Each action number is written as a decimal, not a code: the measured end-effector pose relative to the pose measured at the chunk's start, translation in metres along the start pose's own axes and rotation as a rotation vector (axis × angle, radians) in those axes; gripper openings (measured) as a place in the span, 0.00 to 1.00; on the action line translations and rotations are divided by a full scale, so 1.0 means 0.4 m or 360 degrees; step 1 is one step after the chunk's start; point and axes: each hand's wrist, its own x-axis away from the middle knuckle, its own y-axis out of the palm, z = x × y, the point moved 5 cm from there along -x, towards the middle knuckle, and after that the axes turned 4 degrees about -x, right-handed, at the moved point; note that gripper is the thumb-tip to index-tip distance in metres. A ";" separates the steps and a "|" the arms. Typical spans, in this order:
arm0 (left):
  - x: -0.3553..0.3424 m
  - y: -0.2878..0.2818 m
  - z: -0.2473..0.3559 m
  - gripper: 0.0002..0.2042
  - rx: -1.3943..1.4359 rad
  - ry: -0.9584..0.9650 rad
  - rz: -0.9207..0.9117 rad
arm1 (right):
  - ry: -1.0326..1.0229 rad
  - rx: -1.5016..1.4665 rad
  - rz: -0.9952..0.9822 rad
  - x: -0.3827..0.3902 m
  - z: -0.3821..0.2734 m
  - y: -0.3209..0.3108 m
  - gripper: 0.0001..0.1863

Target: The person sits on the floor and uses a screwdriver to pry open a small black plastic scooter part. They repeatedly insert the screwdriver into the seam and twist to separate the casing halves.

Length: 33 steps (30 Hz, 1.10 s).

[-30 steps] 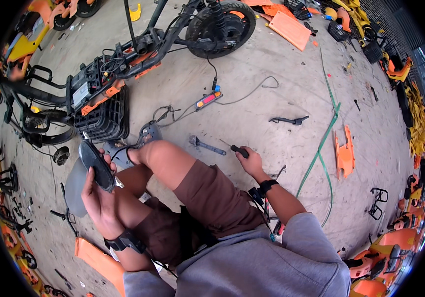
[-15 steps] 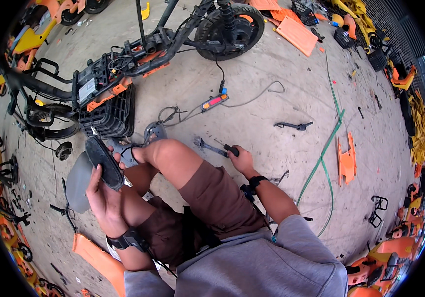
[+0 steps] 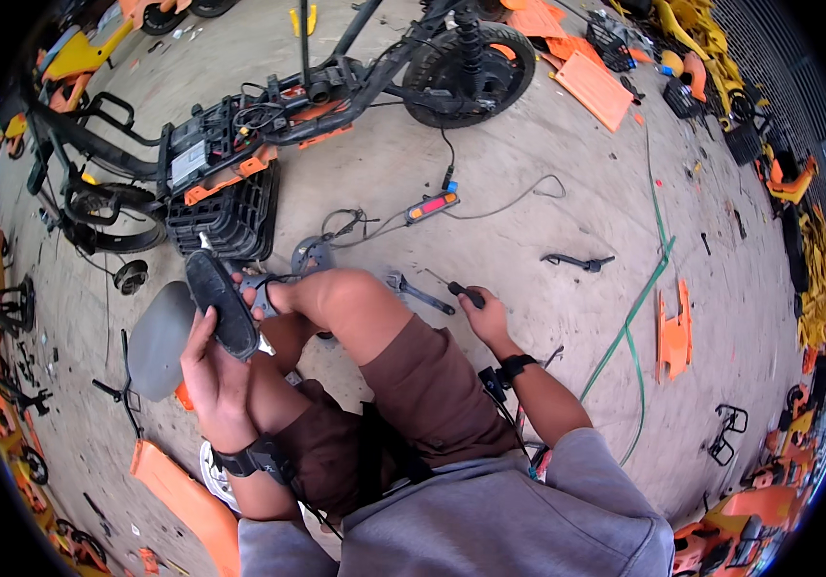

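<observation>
Screwdriver near grey wrench

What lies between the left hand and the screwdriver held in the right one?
In the head view, the person's bent legs lie between them, with a grey wrench on the floor beside the screwdriver.

Bike repair wkshp: stripped bike on concrete flr, screwdriver & wrench out, orange panels & yellow parts abt.
</observation>
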 end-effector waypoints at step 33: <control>0.030 0.021 0.007 0.18 0.0353 0.0022 0.0142 | 0.0320 -0.1345 -0.1118 0.325 -0.605 -0.101 0.24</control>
